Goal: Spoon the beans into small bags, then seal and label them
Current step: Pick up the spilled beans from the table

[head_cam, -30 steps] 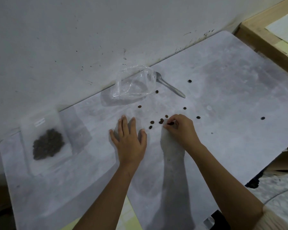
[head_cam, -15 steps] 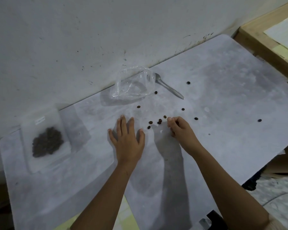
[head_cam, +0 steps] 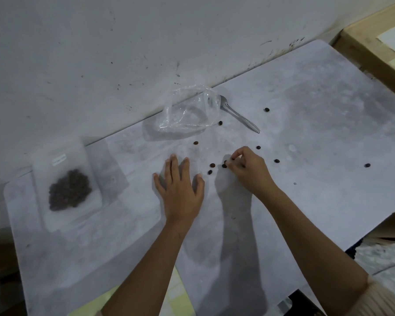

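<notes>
From my head camera, my left hand (head_cam: 180, 190) lies flat on the grey table (head_cam: 328, 133) with its fingers straight, holding nothing. My right hand (head_cam: 249, 169) is just beside it, fingers curled down, and the tips pinch one bean (head_cam: 224, 165) on the table. Other loose beans (head_cam: 212, 165) lie all around my right hand, some near and some far off to the right. An empty clear bag (head_cam: 187, 112) sits crumpled by the wall (head_cam: 100, 53), with the spoon (head_cam: 240, 116) touching its right side. Far to my left, a small bag (head_cam: 66, 185) full of beans lies flat, with a white label (head_cam: 58, 159) on it.
</notes>
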`<state>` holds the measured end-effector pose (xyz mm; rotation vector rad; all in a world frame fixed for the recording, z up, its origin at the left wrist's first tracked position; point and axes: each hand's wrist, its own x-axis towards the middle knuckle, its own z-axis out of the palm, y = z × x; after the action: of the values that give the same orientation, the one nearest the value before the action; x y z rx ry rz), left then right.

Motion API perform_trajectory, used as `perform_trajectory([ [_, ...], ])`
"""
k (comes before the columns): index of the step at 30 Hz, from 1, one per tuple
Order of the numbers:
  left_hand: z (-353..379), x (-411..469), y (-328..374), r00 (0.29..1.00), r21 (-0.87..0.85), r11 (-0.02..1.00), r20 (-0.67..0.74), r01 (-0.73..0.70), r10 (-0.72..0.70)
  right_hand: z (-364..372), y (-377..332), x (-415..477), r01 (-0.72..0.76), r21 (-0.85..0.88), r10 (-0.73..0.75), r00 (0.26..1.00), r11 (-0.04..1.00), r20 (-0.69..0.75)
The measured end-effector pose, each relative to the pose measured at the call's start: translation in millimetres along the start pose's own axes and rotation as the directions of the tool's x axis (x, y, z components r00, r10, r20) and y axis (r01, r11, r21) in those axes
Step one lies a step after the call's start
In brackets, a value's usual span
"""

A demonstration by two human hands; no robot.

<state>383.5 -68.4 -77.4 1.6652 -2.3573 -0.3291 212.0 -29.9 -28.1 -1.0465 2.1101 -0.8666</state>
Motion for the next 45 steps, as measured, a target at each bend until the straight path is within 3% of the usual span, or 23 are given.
perform_trajectory([
  [4, 0, 0, 0, 1.0, -0.003, 1.0, -0.007, -0.001, 0.001, 9, 1, 8, 0.04, -0.151, -0.031, 0.998, 0.988, 0.057],
  [13, 0, 0, 0, 1.0, -0.015, 1.0, 0.005, 0.001, -0.001, 13, 7, 7, 0.152, -0.265, -0.129, 0.986, 0.952, 0.103],
  [17, -1, 0, 0, 1.0, -0.014, 1.0, 0.008, -0.003, 0.004, 6, -3, 5, -0.018, 0.037, 0.017, 1.0, 0.999, 0.017],
  [19, -1, 1, 0, 1.0, -0.007, 1.0, 0.009, -0.003, 0.003, 5, -6, 3, -0.14, 0.274, 0.142, 0.99, 0.951, 0.015],
  [21, 0, 0, 0, 1.0, -0.008, 1.0, 0.01, -0.001, 0.001, 4, -9, 0, -0.244, 0.6, 0.257, 0.964, 0.762, 0.066],
  [23, 0, 0, 1, 1.0, -0.012, 1.0, 0.012, 0.001, -0.001, 2, -11, -2, -0.267, 0.765, 0.284, 0.952, 0.585, 0.115],
  [24, 0, 0, 1, 1.0, -0.01, 1.0, 0.012, 0.001, -0.001, 2, -12, -2, -0.269, 0.756, 0.277, 0.953, 0.597, 0.12],
  [25, 0, 0, 1, 1.0, -0.007, 1.0, 0.011, 0.001, -0.001, 2, -11, -2, -0.262, 0.693, 0.261, 0.959, 0.672, 0.11],
  [28, 0, 1, 0, 1.0, -0.009, 1.0, 0.012, -0.006, 0.006, 8, -13, -1, -0.107, 0.317, 0.103, 0.994, 0.942, 0.029],
  [31, 0, 1, 0, 1.0, -0.014, 1.0, 0.016, -0.008, 0.008, 15, -14, 6, 0.054, 0.007, -0.054, 0.997, 0.999, 0.051],
  [34, 1, 0, 0, 1.0, -0.015, 1.0, 0.004, -0.009, 0.009, 22, -16, 14, 0.113, -0.201, -0.09, 0.989, 0.973, 0.12],
  [40, 0, 1, 0, 1.0, -0.02, 1.0, 0.004, -0.008, 0.008, 23, -16, 21, 0.218, -0.287, -0.149, 0.958, 0.933, 0.244],
  [42, 0, 0, -1, 1.0, -0.01, 1.0, 0.009, -0.012, 0.012, 20, -19, 18, 0.167, -0.212, -0.125, 0.972, 0.963, 0.198],
  [45, 0, 1, -1, 1.0, -0.006, 1.0, 0.017, -0.017, 0.017, 15, -24, 10, 0.037, 0.042, -0.041, 0.993, 0.998, 0.114],
])
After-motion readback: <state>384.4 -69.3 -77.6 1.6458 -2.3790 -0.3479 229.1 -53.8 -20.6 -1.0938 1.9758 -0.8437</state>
